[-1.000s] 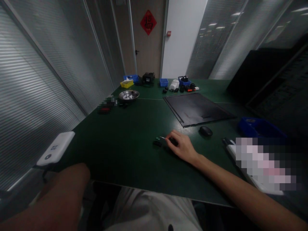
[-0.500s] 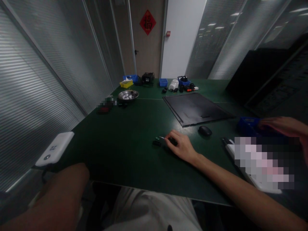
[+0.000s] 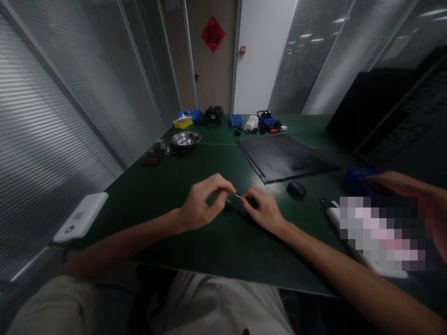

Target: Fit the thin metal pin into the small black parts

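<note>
Over the green table [image 3: 195,251], my right hand [image 3: 261,208] is closed on a thin metal rod [image 3: 236,195], whose tip points left; a dark part of it seems to lie under the palm. My left hand [image 3: 206,201] is at the rod's left end, thumb and index finger pinched together. Whatever that pinch holds is too small to make out. A small black piece [image 3: 229,207] lies on the table between the hands, with a small green bit beside it, partly hidden by my left hand.
A black mouse [image 3: 296,188] and a large black panel [image 3: 286,157] lie ahead on the right. Another person's hand [image 3: 391,180] reaches into a blue bin [image 3: 354,179] at the right. A metal bowl [image 3: 186,139] stands far left; a white device [image 3: 82,216] sits at the left edge.
My left hand has come in from the lower left to the rod's tip, its fingertips now pinched. My right hand has hardly moved. The other person's hand has shifted slightly left.
</note>
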The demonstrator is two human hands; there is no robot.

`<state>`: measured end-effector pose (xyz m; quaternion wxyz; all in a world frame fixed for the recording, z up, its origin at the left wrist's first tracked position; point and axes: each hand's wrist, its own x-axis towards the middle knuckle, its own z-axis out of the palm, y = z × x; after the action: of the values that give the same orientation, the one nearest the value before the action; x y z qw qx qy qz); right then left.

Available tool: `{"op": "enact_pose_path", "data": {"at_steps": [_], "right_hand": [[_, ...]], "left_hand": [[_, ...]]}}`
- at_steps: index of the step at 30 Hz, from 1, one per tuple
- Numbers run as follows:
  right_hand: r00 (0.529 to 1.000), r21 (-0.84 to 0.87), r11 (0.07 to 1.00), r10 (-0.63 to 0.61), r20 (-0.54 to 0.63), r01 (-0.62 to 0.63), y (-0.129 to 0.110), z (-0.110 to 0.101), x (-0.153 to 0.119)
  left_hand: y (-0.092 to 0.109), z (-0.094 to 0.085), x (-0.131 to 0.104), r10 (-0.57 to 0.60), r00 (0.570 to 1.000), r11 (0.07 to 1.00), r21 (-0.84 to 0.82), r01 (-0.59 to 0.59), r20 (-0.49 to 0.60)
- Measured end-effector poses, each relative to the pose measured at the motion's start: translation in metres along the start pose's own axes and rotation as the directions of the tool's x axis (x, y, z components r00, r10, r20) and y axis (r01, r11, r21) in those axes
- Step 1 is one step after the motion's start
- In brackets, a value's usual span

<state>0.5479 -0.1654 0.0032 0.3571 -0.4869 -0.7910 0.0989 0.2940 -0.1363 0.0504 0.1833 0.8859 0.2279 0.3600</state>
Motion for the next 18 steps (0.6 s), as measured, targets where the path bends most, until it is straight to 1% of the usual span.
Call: {"op": "enact_pose_path", "data": {"at_steps": [3,4,6,9,12,15,18], "right_hand": [[1.000,0.009,1.000,0.012,-0.021,-0.012,0.001,0.000,0.001],[1.000,0.013,1.000,0.015,-0.018,-0.015,0.001,0.000,0.001],[1.000,0.020,1.000,0.021,-0.011,-0.021,0.001,0.000,0.001],[1.000,0.026,0.999,0.021,-0.011,-0.020,-0.001,-0.001,0.001],[1.000,0.015,1.000,0.008,-0.015,-0.008,-0.002,-0.001,0.000],[1.000,0.005,1.000,-0.002,-0.017,0.002,-0.001,0.000,0.000],[1.000,0.013,1.000,-0.013,-0.020,0.013,0.001,0.001,0.000]], "left_hand": [[-0.016,0.013,-0.009,0.093,0.983,0.990,0.090,-0.108,0.160],[-0.022,0.017,-0.012,0.101,0.973,0.984,0.126,-0.129,0.206],[-0.032,0.023,-0.016,0.086,0.962,0.976,0.172,-0.133,0.259],[-0.036,0.026,-0.017,0.080,0.955,0.977,0.168,-0.132,0.285],[-0.033,0.024,-0.013,0.077,0.953,0.982,0.143,-0.123,0.292],[-0.031,0.024,-0.011,0.049,0.958,0.988,0.130,-0.089,0.283],[-0.030,0.025,-0.011,0.034,0.947,0.990,0.121,-0.076,0.321]]}}
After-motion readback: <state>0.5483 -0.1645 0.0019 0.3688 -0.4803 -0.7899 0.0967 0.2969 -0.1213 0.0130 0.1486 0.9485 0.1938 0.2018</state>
